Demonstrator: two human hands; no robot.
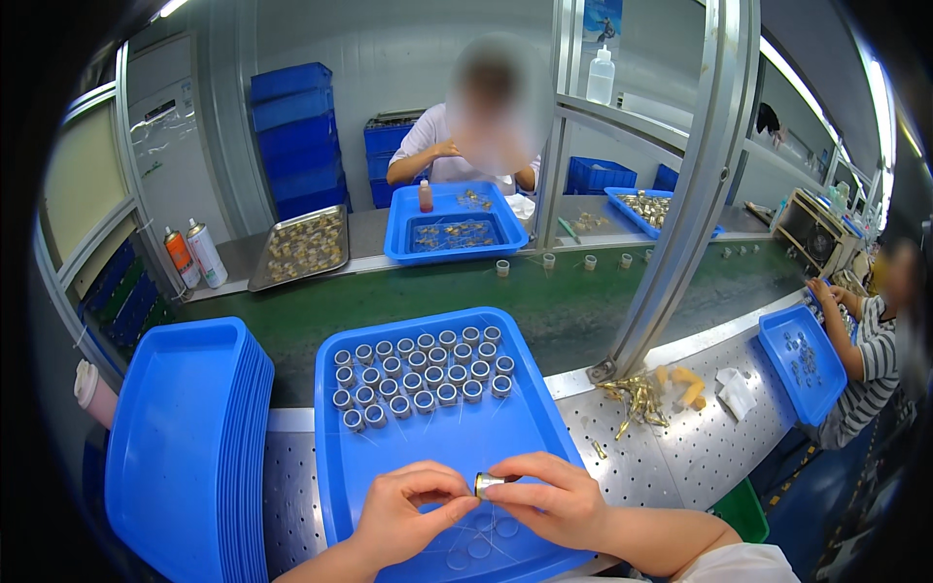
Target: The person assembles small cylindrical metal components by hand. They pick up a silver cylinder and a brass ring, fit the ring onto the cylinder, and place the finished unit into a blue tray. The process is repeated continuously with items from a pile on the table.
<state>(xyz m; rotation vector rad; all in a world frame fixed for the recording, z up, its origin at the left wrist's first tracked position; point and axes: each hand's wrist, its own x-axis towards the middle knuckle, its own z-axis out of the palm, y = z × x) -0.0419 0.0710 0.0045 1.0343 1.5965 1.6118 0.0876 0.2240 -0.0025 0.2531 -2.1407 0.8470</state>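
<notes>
Over the near part of a blue tray [520, 428], my right hand [559, 500] grips a small silver metal cylinder [489, 485] between thumb and fingers. The cylinder lies on its side, with a yellowish rim at its left end. My left hand [413, 510] is closed in a pinch right against that end; what its fingertips hold is too small to make out. Thin clear rings [479, 547] and fine strands lie on the tray below my hands. Rows of similar short cylinders [425, 400] with pale rims stand upright in the tray's far half, some with fine threads trailing out.
Stacked blue trays [175, 418] stand at left. Beyond runs a green conveyor belt [292, 330] carrying small white-rimmed pieces. A metal post [680, 214] rises at right, near brass-coloured parts [637, 400]. One co-worker [437, 136] sits opposite, another [865, 330] at far right.
</notes>
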